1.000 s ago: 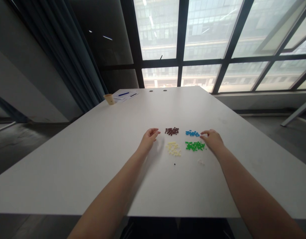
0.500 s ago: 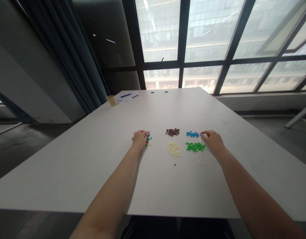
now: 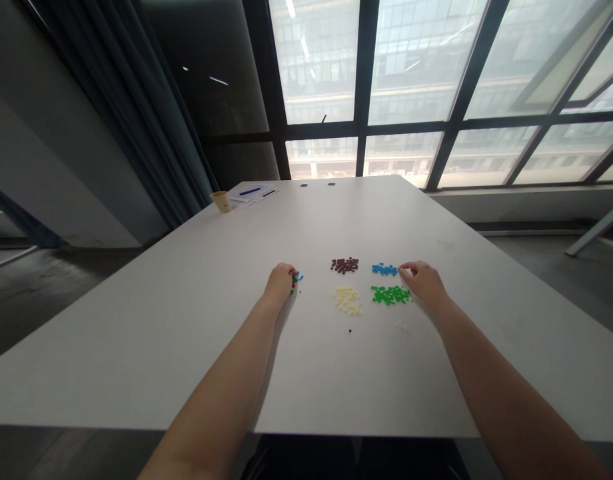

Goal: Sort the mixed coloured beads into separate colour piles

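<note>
My left hand rests on the white table with its fingers curled in, beside a small mixed group of blue, red and green pieces that it partly covers. Whether a piece is between those fingers is hidden. To the right, my right hand has its thumb and fingertips pinched together at the right edge of a pile of small blue pieces. What the pinch holds, if anything, is too small to make out. Just below the blue pile lies a spread of green pieces.
Dark brown pieces and pale yellow pieces lie between my hands. Nearer me are one tiny black piece and a few pale pink pieces. A tan cup, papers and a blue pen stand at the far left.
The fingers of my left hand have curled in more, from reaching over the mixed pieces. My right hand stays at the blue pile's edge. The whole view has shifted slightly.
</note>
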`<control>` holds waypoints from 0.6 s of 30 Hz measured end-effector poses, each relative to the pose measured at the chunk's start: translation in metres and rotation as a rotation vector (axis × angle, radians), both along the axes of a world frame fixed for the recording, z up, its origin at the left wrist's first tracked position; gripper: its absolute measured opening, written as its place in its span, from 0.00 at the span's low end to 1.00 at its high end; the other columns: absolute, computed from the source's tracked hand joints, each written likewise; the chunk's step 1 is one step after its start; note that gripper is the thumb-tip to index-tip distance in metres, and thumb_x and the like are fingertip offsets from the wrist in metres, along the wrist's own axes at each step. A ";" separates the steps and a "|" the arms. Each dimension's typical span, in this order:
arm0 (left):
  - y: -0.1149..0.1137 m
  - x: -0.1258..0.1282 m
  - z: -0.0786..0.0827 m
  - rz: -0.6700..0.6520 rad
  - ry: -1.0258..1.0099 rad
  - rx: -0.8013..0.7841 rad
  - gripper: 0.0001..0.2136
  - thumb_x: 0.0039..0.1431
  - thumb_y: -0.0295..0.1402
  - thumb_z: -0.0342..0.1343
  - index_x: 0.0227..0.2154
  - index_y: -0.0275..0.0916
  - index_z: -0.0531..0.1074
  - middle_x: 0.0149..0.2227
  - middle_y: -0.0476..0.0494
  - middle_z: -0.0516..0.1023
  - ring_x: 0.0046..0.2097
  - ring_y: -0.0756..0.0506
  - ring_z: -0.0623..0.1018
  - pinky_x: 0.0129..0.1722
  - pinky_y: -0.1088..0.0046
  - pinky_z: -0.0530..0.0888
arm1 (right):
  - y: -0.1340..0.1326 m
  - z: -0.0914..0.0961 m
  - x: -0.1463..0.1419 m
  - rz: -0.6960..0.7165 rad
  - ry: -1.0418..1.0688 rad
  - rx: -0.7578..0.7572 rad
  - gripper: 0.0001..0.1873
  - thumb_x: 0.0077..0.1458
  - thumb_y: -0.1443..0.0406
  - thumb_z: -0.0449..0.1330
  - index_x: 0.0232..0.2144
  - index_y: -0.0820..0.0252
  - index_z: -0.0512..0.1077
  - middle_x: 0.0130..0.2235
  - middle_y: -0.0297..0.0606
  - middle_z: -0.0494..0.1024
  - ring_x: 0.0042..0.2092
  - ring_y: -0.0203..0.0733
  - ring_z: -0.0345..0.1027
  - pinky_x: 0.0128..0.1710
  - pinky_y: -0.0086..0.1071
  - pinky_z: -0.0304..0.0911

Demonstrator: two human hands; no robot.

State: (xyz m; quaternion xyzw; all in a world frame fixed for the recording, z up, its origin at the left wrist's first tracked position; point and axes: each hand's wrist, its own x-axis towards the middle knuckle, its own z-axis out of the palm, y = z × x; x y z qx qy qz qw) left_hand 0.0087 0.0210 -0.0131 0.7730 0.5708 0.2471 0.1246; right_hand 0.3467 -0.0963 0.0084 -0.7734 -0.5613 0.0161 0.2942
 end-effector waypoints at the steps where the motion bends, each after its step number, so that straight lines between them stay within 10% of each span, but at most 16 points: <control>1: -0.001 -0.001 -0.001 -0.012 -0.019 -0.021 0.12 0.49 0.24 0.44 0.26 0.33 0.74 0.31 0.41 0.74 0.31 0.49 0.72 0.35 0.72 0.68 | 0.000 0.001 0.000 -0.001 -0.001 -0.004 0.17 0.47 0.59 0.51 0.30 0.63 0.76 0.26 0.38 0.68 0.29 0.38 0.59 0.33 0.31 0.54; 18: -0.013 -0.001 0.016 -0.002 -0.129 0.002 0.09 0.46 0.24 0.46 0.29 0.37 0.70 0.26 0.46 0.72 0.31 0.48 0.72 0.35 0.71 0.68 | -0.002 0.003 -0.002 0.006 0.009 0.018 0.18 0.47 0.58 0.50 0.29 0.62 0.76 0.24 0.36 0.66 0.27 0.37 0.58 0.31 0.31 0.53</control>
